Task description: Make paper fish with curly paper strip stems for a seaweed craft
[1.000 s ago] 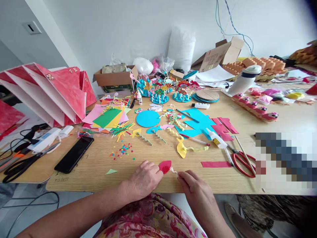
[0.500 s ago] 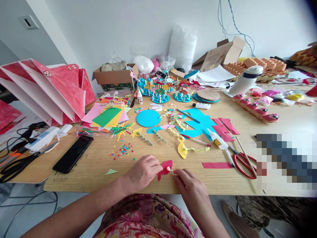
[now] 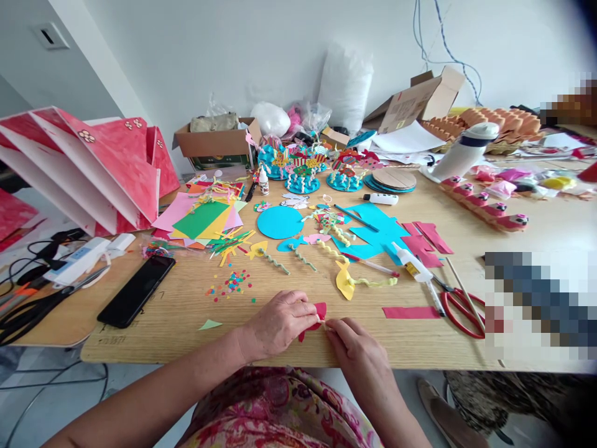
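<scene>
A small red paper fish [image 3: 320, 310] lies near the table's front edge, partly covered by my left hand [image 3: 283, 322]. The fingers of my left hand are closed together and press on the fish and a small white piece on it. Just to the right, my right hand [image 3: 358, 348] has thumb and fingers pinched on the thin end of that pale piece. A yellow paper fish [image 3: 344, 283] with a curly yellow strip lies beyond the hands. Beside it to the left are several colored paper dots [image 3: 237, 282].
A black phone [image 3: 136, 291] lies at left. Red-handled scissors [image 3: 459, 311], a glue bottle [image 3: 410, 264] and a red paper strip [image 3: 410, 312] are at right. Blue paper [image 3: 382, 230] and a blue disc [image 3: 280, 222] lie farther back. A person's shoe [image 3: 436, 410] shows below the table.
My left hand has moved slightly right over the red fish, and its fingers now cover most of the fish and the white piece. My right hand stays nearly in place.
</scene>
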